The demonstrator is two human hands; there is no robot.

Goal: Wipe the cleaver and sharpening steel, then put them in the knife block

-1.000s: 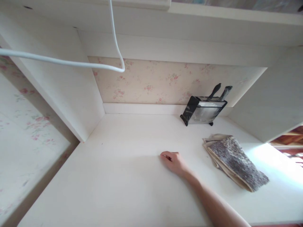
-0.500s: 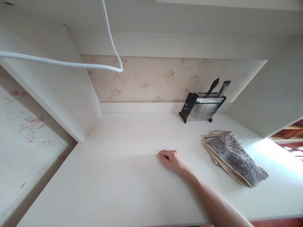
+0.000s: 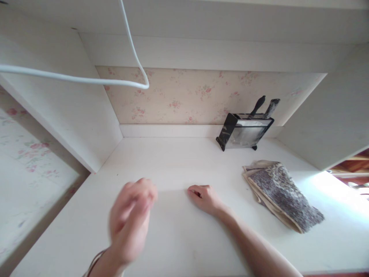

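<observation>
My right hand (image 3: pixel 203 198) rests on the white tabletop (image 3: pixel 170 157) near the middle, fingers curled in and the thumb against the index finger. Nothing shows in the small gap between them. To its left my left hand (image 3: pixel 131 215) is raised above the tabletop, blurred by motion, with its fingers curled and the thumb close to them. No object is visible in it. A folded grey-brown patterned cloth (image 3: pixel 282 192) with a beige edge lies to the right of my right hand, apart from it.
A black-framed knife block (image 3: pixel 246 134) with clear sides and two black-handled utensils stands at the back right. White panels (image 3: pixel 86 96) close in the sides, and a shelf (image 3: pixel 201 23) runs overhead. A white cable (image 3: pixel 86 80) hangs in front at upper left.
My left hand has come into view from below, on the left. My right hand keeps its curled pose on the tabletop. The view has shifted slightly.
</observation>
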